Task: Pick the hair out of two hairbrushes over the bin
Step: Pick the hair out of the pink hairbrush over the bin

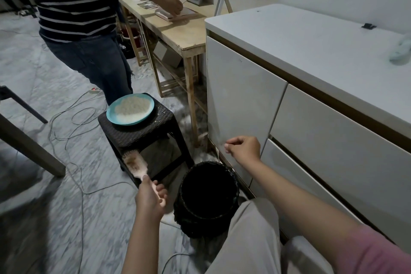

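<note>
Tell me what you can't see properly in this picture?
All in the head view:
- Inside of the bin: too dark.
- Right hand: any hair pinched is too small to tell.
- Second hairbrush: nowhere in view.
- Hairbrush: handle hidden inside the left hand; bristles blurred.

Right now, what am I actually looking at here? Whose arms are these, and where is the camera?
There is no machine: a person wears a camera on the head, looking down at their own two hands. The left hand grips a pink hairbrush by its handle, hair still in the bristles. The right hand is raised above the black bin, fingertips pinched; what they hold is too small to tell. Beside it a dark stool carries a teal plate. Another person stands behind.
</note>
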The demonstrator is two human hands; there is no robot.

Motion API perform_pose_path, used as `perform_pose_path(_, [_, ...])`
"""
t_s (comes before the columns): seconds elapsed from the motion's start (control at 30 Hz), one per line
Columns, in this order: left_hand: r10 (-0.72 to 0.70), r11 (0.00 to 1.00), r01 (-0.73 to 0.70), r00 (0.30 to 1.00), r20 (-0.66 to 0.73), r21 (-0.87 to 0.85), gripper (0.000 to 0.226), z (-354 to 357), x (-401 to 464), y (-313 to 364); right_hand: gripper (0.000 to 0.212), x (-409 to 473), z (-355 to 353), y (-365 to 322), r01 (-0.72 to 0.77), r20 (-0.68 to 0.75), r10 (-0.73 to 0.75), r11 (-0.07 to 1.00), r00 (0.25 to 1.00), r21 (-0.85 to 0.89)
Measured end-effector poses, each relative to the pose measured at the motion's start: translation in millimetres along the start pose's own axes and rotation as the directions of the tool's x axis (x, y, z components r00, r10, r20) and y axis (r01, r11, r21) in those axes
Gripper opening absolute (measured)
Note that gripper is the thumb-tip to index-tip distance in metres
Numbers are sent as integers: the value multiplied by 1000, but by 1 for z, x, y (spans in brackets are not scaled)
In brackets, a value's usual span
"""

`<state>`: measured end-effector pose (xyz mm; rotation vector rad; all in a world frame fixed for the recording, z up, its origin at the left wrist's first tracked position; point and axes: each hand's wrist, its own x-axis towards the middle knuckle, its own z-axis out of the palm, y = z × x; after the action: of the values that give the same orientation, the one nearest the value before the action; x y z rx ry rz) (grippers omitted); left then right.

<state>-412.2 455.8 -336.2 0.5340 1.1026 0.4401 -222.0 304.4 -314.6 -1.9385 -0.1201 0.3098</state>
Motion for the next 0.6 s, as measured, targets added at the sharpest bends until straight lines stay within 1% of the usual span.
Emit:
perform_pose_path(0.1, [10,1000,-10,1000,1,16,37,-5,-1,4,8,4,3,6,-70,-7,69,995,998,-65])
perform_pose_path(0.13, [10,999,-10,1000,9,31,36,-4,-2,4,10,5,4,8,-93,16,95,991,995,-92])
perform_pose_path(0.2, [8,997,-9,1000,25,71,35,-1,-6,3,23,4,9,7,-116,107,134,981,985,-156])
perform_pose_path(0.3, [-3,989,-6,998,59,148,36,6,-10,-3,53,0,15,2,-96,262,145,976,954,-194])
perform_pose_path(0.33, [-7,983,-8,997,79,183,36,9,-12,-4,59,-1,16,-1,-80,296,136,978,946,-192])
perform_pose_path(0.37, [-12,975,-11,995,101,222,37,12,-14,-6,60,-2,17,-4,-63,314,119,981,942,-183])
perform_pose_path(0.43, [-23,955,-21,989,145,295,37,17,-20,-8,56,-4,16,-10,-30,315,70,991,947,-131])
perform_pose_path(0.53, [-26,926,-51,980,197,374,38,24,-27,-13,44,-5,16,-20,9,273,-4,1000,962,-18])
perform_pose_path(0.6, [-44,909,-52,974,221,413,38,27,-29,-16,34,-5,15,-24,43,236,-46,999,971,20])
